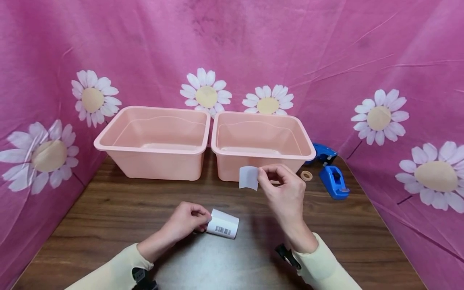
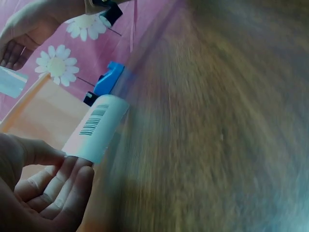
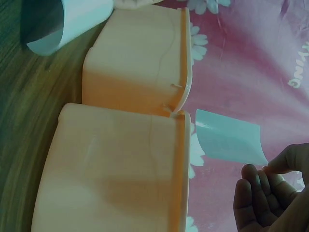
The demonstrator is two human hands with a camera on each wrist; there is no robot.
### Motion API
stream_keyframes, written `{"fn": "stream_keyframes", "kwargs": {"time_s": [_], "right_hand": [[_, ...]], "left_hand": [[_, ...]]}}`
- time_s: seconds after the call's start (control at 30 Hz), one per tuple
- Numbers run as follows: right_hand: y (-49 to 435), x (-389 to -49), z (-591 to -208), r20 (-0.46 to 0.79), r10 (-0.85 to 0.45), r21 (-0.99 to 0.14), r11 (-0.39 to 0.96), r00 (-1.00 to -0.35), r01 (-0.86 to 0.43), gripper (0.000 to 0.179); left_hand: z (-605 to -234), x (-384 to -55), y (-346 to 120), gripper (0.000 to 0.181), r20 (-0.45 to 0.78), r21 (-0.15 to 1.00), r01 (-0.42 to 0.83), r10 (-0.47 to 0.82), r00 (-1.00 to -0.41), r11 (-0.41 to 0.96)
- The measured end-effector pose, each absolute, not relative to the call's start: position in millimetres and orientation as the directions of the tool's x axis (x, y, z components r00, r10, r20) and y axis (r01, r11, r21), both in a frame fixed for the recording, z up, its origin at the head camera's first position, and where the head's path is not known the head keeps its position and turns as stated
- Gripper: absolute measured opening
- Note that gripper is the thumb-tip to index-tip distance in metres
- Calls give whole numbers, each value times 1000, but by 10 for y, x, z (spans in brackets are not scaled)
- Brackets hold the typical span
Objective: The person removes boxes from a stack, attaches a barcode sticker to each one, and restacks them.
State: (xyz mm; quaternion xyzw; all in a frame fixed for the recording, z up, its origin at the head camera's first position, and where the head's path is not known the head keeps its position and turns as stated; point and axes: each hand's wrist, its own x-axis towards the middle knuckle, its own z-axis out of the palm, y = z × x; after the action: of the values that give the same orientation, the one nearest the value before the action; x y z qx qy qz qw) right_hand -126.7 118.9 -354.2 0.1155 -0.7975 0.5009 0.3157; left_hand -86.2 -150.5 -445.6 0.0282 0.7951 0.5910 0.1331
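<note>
My left hand point(image 1: 186, 221) pinches the left end of a white curled tube with a printed barcode point(image 1: 222, 224), low over the wooden table. In the left wrist view the thumb lies on the near edge of the tube point(image 2: 99, 128) and the fingers reach into its end. Raised in front of the right-hand bin, my right hand point(image 1: 286, 189) pinches a small white rectangular sheet point(image 1: 248, 178) by one edge. The sheet point(image 3: 229, 137) bows slightly and looks thin and translucent in the right wrist view.
Two pink plastic bins, left point(image 1: 163, 165) and right point(image 1: 226, 167), stand side by side at the back. Right of them are a blue tape dispenser point(image 1: 334, 183), a tan ring point(image 1: 306, 175) and another blue tool point(image 1: 322, 152). A pink flowered cloth point(image 1: 232, 44) encloses the table.
</note>
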Motion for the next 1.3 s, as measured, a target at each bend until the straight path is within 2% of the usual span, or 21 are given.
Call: {"fn": "stream_keyframes", "kwargs": {"time_s": [0.3, 0.53, 0.7, 0.97, 1.13, 1.3], "right_hand": [[1183, -1263, -3534, 642, 142, -715, 466, -753, -521, 7], [1161, -1277, -3535, 675, 144, -688, 474, -723, -549, 5], [1125, -1345, -3538, 702, 141, -660, 497, -698, -563, 6], [1042, -1417, -3598, 740, 135, -616, 530, -659, -583, 9], [995, -1404, -3634, 771, 120, -582, 531, -626, -615, 4], [935, -1392, -3674, 792, 73, -552, 513, -607, -658, 6]], "left_hand": [[-4481, -885, -1549, 5, -73, 857, 9, 138, -988, 515], [-4175, -948, -1457, 4, 125, 810, 151, 84, -989, 567], [-3827, -1006, -1330, 3, 236, 832, 237, 66, -970, 501], [-3475, -1082, -1077, 11, 234, 945, 241, 57, -970, 219], [-3447, -1120, -1020, 13, 232, 951, 235, 40, -972, 199], [-3471, -1142, -1038, 15, 184, 967, 187, 31, -982, 173]]}}
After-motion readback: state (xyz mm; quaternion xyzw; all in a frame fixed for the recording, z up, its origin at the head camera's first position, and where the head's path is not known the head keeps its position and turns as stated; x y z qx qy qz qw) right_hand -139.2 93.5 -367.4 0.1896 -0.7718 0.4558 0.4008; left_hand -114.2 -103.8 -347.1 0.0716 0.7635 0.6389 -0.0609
